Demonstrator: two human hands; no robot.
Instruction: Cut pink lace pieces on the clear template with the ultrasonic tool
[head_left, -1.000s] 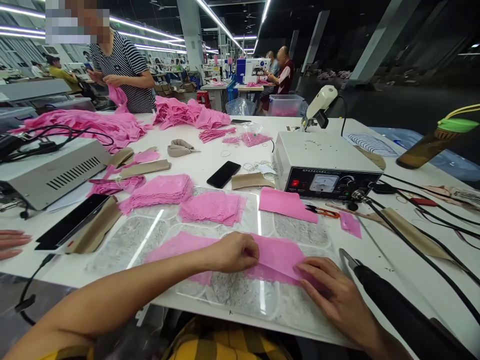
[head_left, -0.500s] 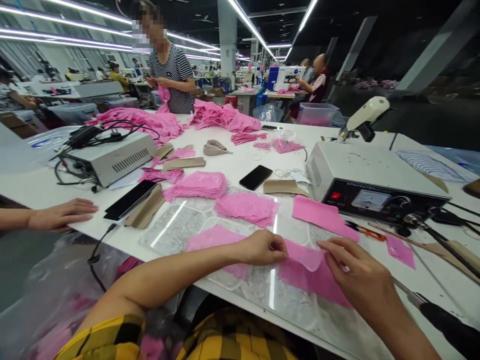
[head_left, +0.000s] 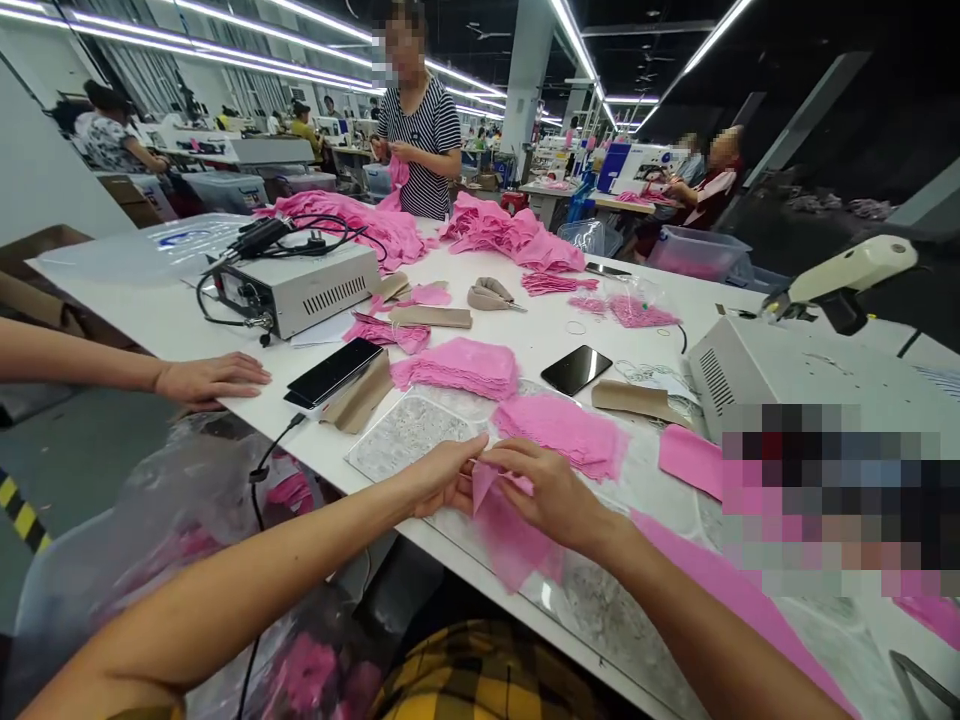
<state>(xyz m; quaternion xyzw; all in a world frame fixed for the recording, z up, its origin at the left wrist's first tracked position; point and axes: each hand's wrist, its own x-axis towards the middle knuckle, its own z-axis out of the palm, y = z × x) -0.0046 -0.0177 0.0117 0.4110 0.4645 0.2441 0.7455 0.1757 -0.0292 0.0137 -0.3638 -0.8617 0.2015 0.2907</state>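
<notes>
A small piece of thin pink fabric (head_left: pixel 514 545) hangs between my hands at the table's near side, its upper corner folded up. My left hand (head_left: pixel 448 480) is closed at that upper edge, fingertips pinched. Closed on the same piece from the other side is my right hand (head_left: pixel 551 490), its fingers nearly touching the left ones. The exact grip is partly hidden by the fingers. Just beyond lies a stack of pink fabric pieces (head_left: pixel 562 432), with another pink stack (head_left: pixel 457 367) behind it. A long pink strip (head_left: pixel 739 610) lies under my right forearm.
The white table (head_left: pixel 352 620) carries a grey device box (head_left: pixel 319 290), phones (head_left: pixel 577 370), brown card pieces (head_left: pixel 634 402) and a larger machine box (head_left: pixel 817 370). At the left edge rests another person's hand (head_left: pixel 214 378). A person in stripes (head_left: pixel 420 140) stands across, holding pink fabric.
The view has turned left. My hands have moved left from the pink fabric on the right and come close together, now pinching a piece at the near middle.
</notes>
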